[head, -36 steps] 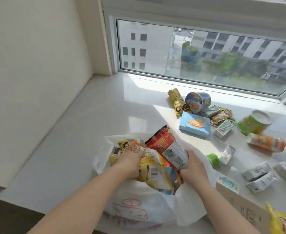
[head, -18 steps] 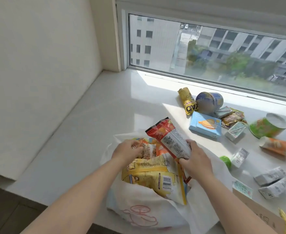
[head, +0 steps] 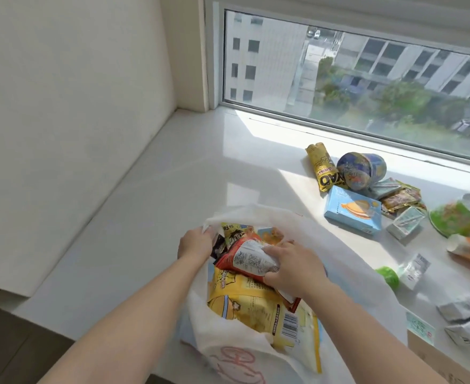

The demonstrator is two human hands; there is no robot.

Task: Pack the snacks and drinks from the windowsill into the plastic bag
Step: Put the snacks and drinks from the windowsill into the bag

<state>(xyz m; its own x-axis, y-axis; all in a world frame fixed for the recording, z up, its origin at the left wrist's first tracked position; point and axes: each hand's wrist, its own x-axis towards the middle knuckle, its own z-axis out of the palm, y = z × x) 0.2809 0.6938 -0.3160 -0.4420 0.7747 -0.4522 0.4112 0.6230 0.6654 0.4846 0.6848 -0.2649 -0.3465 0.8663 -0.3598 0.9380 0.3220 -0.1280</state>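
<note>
Head view: my left hand [head: 194,246] pinches the plastic bag [head: 347,261] rim open, my right hand [head: 290,266] grips the red packet [head: 246,260] inside the mouth. Bag's overfull; yellow packet [head: 258,309] could slide out. Blue box [head: 353,210] waits right of bag.

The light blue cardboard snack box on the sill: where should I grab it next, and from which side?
Grip the light blue cardboard snack box across its two long edges, coming from above. It lies flat with its broad face up, its near side open toward the white plastic bag; packets crowd its far side.
</note>
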